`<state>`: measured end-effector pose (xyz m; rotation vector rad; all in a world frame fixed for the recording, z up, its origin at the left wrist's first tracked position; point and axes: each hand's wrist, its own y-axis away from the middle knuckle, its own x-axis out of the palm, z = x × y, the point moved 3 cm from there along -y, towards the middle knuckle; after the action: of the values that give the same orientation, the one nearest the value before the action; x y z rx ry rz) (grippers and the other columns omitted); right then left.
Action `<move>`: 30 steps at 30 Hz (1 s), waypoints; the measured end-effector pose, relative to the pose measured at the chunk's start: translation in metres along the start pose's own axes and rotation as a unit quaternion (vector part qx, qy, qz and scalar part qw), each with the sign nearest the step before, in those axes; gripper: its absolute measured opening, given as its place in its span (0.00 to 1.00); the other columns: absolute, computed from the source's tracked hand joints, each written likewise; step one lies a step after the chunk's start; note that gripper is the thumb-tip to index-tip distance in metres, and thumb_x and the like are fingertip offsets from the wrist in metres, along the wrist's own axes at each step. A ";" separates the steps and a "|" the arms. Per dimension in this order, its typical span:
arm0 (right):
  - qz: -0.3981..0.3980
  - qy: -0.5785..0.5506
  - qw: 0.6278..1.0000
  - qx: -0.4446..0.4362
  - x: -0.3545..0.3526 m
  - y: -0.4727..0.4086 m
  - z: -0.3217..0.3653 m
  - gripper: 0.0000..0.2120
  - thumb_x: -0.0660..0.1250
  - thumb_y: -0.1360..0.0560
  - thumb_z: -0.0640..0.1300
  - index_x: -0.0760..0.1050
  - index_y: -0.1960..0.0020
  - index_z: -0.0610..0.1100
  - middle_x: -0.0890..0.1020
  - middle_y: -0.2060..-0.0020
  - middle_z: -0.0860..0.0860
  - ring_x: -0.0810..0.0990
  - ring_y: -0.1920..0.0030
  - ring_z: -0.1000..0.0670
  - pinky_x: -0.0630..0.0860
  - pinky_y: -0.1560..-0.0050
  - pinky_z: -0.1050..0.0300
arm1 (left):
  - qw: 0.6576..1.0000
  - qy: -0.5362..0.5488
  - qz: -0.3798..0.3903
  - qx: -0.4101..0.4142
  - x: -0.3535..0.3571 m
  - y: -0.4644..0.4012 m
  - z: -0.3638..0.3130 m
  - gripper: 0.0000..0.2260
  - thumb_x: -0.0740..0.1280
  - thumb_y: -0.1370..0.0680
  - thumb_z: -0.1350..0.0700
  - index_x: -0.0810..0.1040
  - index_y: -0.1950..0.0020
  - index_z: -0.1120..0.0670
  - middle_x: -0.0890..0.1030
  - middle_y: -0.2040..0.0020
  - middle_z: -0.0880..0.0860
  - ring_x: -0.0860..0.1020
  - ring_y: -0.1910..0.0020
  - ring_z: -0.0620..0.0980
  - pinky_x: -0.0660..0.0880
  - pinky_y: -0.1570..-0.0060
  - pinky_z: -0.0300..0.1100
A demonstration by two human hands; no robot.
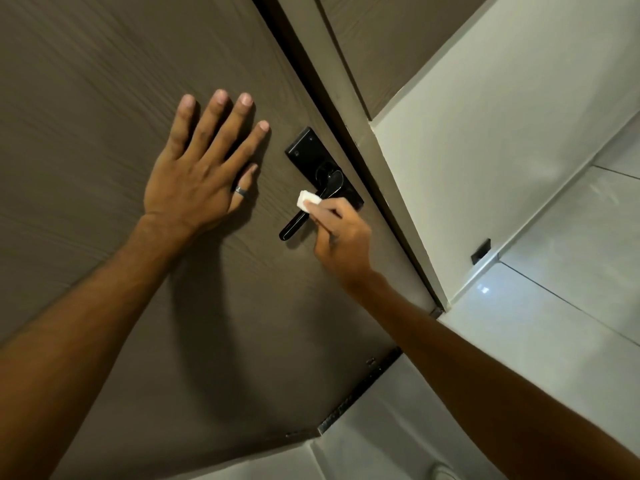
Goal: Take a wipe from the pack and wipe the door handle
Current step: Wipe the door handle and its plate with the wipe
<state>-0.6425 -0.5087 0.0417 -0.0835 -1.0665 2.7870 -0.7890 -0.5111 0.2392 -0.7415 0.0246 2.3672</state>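
Pressing wipe [307,201] on door handle [304,211], right hand [341,237]; lever tip free.

Left hand [194,174] lies flat on the door [104,98], fingers spread, just left of the lock plate [306,150]. Handle [313,206] projects from the plate; right hand [343,237] sits below and right of it, pressing a folded wipe [306,199] onto its middle. Door frame [349,109] runs right of the plate, wall [485,133] beyond it, floor tiles [554,323] below.

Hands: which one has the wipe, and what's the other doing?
The right hand pinches the folded white wipe against the black door handle. The left hand, with a ring, lies flat and empty on the door.
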 end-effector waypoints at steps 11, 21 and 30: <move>-0.091 0.007 0.995 0.040 -0.013 -0.009 -0.015 0.09 0.61 0.19 0.40 0.77 0.41 0.41 0.81 0.53 0.42 0.82 0.57 0.46 0.84 0.59 0.57 | 0.999 -0.028 -0.019 0.015 0.001 -0.004 -0.007 0.29 0.49 0.11 0.43 0.49 0.11 0.52 0.49 0.13 0.60 0.50 0.15 0.63 0.37 0.18 0.57; 0.001 -0.011 0.999 0.049 0.010 0.003 0.002 0.12 0.62 0.21 0.33 0.74 0.40 0.43 0.80 0.53 0.45 0.78 0.56 0.59 0.78 0.54 0.70 | 0.998 -0.054 -0.024 0.009 -0.002 -0.006 0.000 0.29 0.48 0.11 0.43 0.50 0.12 0.53 0.50 0.13 0.60 0.51 0.15 0.63 0.40 0.18 0.58; 0.131 -0.107 0.985 0.021 0.013 0.019 0.027 0.07 0.67 0.22 0.32 0.83 0.47 0.38 0.84 0.56 0.44 0.81 0.58 0.54 0.79 0.58 0.60 | 0.998 -0.050 -0.024 -0.005 -0.006 -0.002 0.003 0.29 0.50 0.11 0.44 0.51 0.12 0.53 0.51 0.13 0.60 0.52 0.15 0.63 0.45 0.18 0.60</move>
<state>-0.6611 -0.5383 0.0493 0.0900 -1.1149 3.1119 -0.7852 -0.5126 0.2454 -0.6199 -0.0482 2.3564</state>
